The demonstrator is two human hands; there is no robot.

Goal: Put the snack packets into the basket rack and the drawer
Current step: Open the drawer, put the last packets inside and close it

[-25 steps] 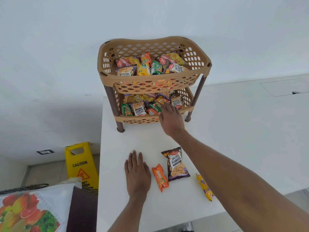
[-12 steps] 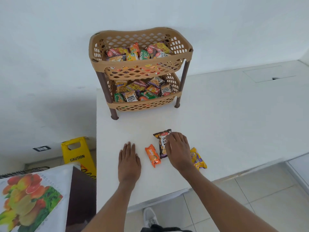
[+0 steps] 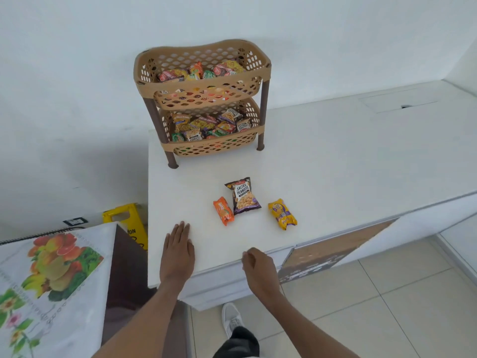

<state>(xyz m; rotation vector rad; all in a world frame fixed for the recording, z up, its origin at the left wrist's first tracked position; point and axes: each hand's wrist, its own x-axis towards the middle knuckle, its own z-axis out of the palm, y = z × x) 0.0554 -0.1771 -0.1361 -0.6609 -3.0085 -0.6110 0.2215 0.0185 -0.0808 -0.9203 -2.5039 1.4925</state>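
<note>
A tan two-tier basket rack (image 3: 202,86) stands at the back of the white counter (image 3: 322,164), both tiers holding several snack packets. Three packets lie loose on the counter: an orange packet (image 3: 223,211), a dark salted peanuts packet (image 3: 243,196) and a yellow packet (image 3: 282,214). My left hand (image 3: 177,251) rests flat on the counter, fingers together, left of the orange packet. My right hand (image 3: 259,271) hovers at the counter's front edge with fingers curled and nothing in it. White drawer fronts (image 3: 222,285) run below that edge, under the hands.
A yellow caution sign (image 3: 127,220) stands on the floor left of the counter. A cloth with a fruit print (image 3: 49,275) covers a dark unit at lower left. A brown panel (image 3: 333,251) shows under the counter at right. My shoe (image 3: 232,319) is on the tiled floor.
My right hand left the lower basket tier, passed over the salted peanuts packet, then drew back empty to the counter's front edge. The view pulled back and tilted down. My left hand stayed flat.
</note>
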